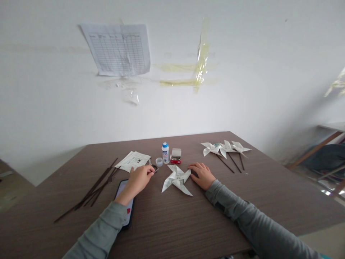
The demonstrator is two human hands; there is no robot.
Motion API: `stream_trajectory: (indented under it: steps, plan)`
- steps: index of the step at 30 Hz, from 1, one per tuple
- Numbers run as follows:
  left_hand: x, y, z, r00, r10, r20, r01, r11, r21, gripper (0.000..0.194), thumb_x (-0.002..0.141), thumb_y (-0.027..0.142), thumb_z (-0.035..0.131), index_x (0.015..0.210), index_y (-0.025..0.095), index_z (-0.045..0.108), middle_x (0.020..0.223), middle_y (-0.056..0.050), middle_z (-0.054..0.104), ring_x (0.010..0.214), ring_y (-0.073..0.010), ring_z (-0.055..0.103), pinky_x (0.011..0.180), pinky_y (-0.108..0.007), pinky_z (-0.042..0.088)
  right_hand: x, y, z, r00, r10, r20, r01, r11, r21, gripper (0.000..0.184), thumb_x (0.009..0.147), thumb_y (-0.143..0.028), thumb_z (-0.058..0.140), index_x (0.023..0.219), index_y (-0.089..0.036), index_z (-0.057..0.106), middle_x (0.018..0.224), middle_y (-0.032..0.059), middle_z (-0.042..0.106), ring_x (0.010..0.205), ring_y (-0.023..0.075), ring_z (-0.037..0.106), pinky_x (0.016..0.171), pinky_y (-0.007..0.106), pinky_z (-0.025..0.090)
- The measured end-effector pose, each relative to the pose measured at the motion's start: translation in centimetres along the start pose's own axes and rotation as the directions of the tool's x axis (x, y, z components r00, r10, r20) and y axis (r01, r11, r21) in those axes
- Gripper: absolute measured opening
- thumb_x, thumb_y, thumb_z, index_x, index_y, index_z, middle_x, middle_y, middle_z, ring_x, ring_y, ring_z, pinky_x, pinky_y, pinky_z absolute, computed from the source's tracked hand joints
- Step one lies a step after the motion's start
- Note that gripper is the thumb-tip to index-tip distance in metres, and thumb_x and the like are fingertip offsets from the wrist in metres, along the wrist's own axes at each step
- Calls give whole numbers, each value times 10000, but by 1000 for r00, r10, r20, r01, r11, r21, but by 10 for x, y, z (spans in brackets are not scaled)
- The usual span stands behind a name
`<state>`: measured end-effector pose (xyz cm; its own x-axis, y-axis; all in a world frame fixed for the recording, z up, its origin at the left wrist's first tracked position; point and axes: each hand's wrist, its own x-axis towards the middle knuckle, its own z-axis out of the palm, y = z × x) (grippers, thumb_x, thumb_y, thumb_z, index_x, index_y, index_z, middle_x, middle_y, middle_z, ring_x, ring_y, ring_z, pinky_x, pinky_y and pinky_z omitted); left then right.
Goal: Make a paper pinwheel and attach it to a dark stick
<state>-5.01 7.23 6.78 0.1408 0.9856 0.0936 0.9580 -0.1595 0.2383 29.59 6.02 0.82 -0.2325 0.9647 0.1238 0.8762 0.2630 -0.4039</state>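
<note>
A folded paper pinwheel [176, 179] with printed blades lies flat on the table in front of me. At its right blade rests my right hand [202, 175], palm down with fingers stretched out and the fingertips at the blade's edge. My left hand [140, 180] hovers left of the pinwheel, thumb and fingers pinched together. Right by those fingertips shows a small dark and metallic thing [154, 167], perhaps scissors; the fingers partly hide it. Behind it stand a small clear cup [159, 162], a white glue bottle with a blue cap [165, 154] and an open red box [176, 157] of small pins.
Several thin brown sticks [94, 189] lie at the left. A phone [124, 201] sits partly beneath my left forearm, near printed paper squares [132, 160]. Three pinwheels on sticks [225, 148] lie at the back right. The brown table [167, 223] meets a white wall [172, 115].
</note>
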Motion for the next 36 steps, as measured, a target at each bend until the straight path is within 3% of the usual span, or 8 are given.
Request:
stream_trajectory:
  steps: [5,13,19,22,27,30,36]
  plan:
    - [-11,27,9,993,-21,112,22,1000,-13,352,1169,166,727,1298,333,1008,1359,-87,1032,1399,-362,942,1516,-738,452,0,3,1,1000,-12,-13,12,1000,10,507,1135,-170,733,1573,-329,933,1708,123,852,1624,398,753,1442,659,582]
    - [-18,46,17,990,6,144,-7,1000,8,399,1164,143,690,1299,317,1022,1463,-132,995,1574,-419,840,1530,-754,412,0,3,3,1000,-16,-18,17,1000,14,498,1135,-174,728,1572,-305,928,1704,139,854,1620,398,752,1437,665,581]
    - [-19,37,12,992,2,126,-5,1000,27,364,1160,176,720,1329,323,1007,1477,-143,966,1555,-417,824,1518,-758,435,2,7,2,1000,-4,-20,5,998,61,504,1101,-172,757,1550,-321,931,1688,115,868,1618,389,763,1434,639,583]
    - [-23,25,7,993,-1,117,-7,998,69,342,1139,195,779,1330,354,1015,1539,-138,942,1610,-456,791,1506,-790,448,6,10,0,999,4,-53,3,991,133,489,1096,-148,741,1514,-296,948,1620,121,907,1589,390,796,1403,604,616]
    - [-27,10,4,989,-12,149,-1,996,86,393,1097,259,848,1392,462,1009,1625,-86,917,1658,-453,757,1435,-691,545,14,5,-4,990,-23,-139,54,972,228,361,1122,-211,785,1415,-269,987,1516,146,960,1551,423,837,1372,609,650]
    - [-28,13,5,985,-10,172,-6,996,87,395,1103,276,829,1399,466,1009,1651,-75,905,1672,-435,746,1414,-631,560,21,-6,-7,994,-45,-104,69,967,246,348,1084,-225,867,1401,-282,999,1456,129,987,1514,429,870,1374,616,657]
    - [-30,32,15,988,-22,151,10,997,83,406,1166,288,787,1509,384,982,1698,-142,862,1719,-463,689,1466,-694,494,39,-28,-15,994,-73,85,54,976,210,520,983,-210,1010,1475,-374,973,1391,26,1001,1417,369,909,1337,567,667]
